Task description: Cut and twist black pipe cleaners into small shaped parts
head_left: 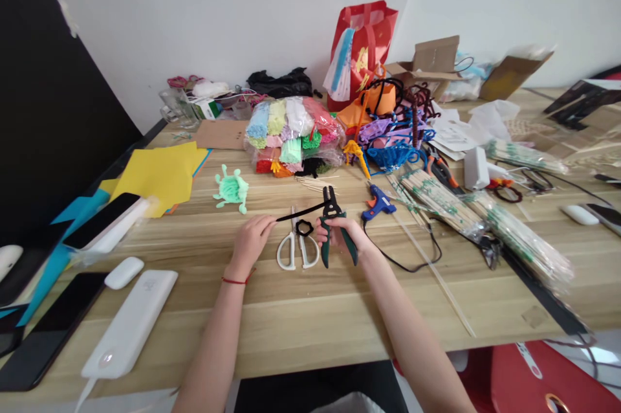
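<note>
My left hand (253, 238) pinches one end of a black pipe cleaner (305, 212). Its other end reaches the jaws of the wire cutters (331, 200), which have dark green handles. My right hand (342, 232) is wrapped round those handles. Between my hands, white-handled scissors (286, 252) lie on the table, and a small black ring-shaped piece (305, 227) rests over them. A mint-green fuzzy figure (231, 189) with curled ends sits beyond my left hand. To the right of the cutters lies a blue glue gun (378, 201) with its cord.
Bags of coloured pipe cleaners (291, 134) and a red gift bag (363, 50) stand at the back. Wrapped wooden sticks (446, 206) lie to the right. Yellow sheets (155, 177), phones and a white power bank (130, 322) occupy the left side. The table's front edge is near my forearms.
</note>
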`<state>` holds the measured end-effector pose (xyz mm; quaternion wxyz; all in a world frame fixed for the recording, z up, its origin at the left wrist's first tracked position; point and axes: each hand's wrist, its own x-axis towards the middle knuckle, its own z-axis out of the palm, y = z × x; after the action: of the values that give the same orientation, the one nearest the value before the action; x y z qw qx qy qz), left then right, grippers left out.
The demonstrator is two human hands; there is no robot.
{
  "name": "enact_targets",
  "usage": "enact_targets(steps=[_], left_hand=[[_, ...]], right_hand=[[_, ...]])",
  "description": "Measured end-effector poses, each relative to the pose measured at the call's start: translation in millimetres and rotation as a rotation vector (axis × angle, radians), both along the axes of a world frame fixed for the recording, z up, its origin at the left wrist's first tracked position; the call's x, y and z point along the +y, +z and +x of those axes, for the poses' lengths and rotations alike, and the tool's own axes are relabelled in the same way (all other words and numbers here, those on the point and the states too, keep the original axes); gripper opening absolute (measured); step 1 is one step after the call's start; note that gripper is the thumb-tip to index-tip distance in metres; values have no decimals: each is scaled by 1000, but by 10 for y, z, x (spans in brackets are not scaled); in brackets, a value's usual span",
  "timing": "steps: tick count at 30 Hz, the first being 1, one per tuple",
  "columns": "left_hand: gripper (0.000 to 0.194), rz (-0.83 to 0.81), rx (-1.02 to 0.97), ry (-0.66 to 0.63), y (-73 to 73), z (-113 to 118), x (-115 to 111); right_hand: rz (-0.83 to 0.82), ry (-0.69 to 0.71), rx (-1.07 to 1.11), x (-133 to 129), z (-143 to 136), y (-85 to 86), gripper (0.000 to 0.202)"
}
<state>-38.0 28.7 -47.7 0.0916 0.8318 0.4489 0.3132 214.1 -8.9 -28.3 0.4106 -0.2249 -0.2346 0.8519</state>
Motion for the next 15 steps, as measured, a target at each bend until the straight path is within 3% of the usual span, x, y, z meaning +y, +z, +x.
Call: enact_targets(steps=[3, 4, 9, 12, 15], left_hand=[[24, -111, -4, 0, 29, -142, 33], [27, -107, -3, 58, 55, -238, 50], [32, 30, 72, 644, 330, -1101, 141], [34, -121, 177, 1040, 537, -1752, 252], [46, -462, 182, 1255, 719, -2302, 426]], right_hand=[[-19, -18, -18, -2, -17, -27, 14], [-25, -22, -27, -2, -23, -32, 13], [-14, -5, -66, -4, -42, -29, 12], [-5, -4, -78, -8, -51, -19, 14], [-9, 2, -70, -9, -55, -15, 15]])
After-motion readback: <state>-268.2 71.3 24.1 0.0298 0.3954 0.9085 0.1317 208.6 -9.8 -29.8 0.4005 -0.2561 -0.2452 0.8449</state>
